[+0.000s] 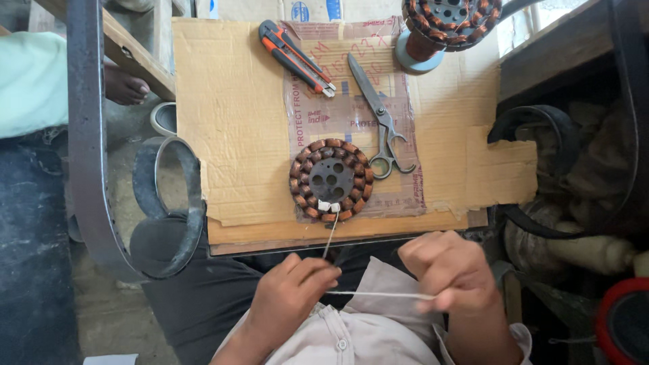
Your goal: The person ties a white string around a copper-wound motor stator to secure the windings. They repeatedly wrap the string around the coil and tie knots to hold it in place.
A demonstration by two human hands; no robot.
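- Head view looks straight down on a cardboard-covered table [230, 101] with a wound stator [332, 180] lying flat near its front edge, copper coils ringing a dark hub with holes.
- A thin white cord [378, 295] runs from the sleeved leads at the stator's 6 o'clock side down to the person's lap, then bends across between both hands.
- The left hand [287, 301] is closed, its grip pinching the cord where the upright run meets the crosswise run.
- The right hand [449, 270] is fisted, its grip clamped on the other end, at 3 o'clock from the left hand; the stretch between them looks taut.
- Scissors [378, 115] lie at 1 o'clock from the stator, handles just beside its rim; an orange-and-black utility knife [297, 57] lies at 11 o'clock, well apart. A second stator on a stand [449, 20] sits at the far edge.
- Risk, as I judge it: a hard pull could drag the stator off the near edge, or strain the sleeved leads, since nothing pins the stator down.
- The cord could also slip from the pinch if tension jumps.
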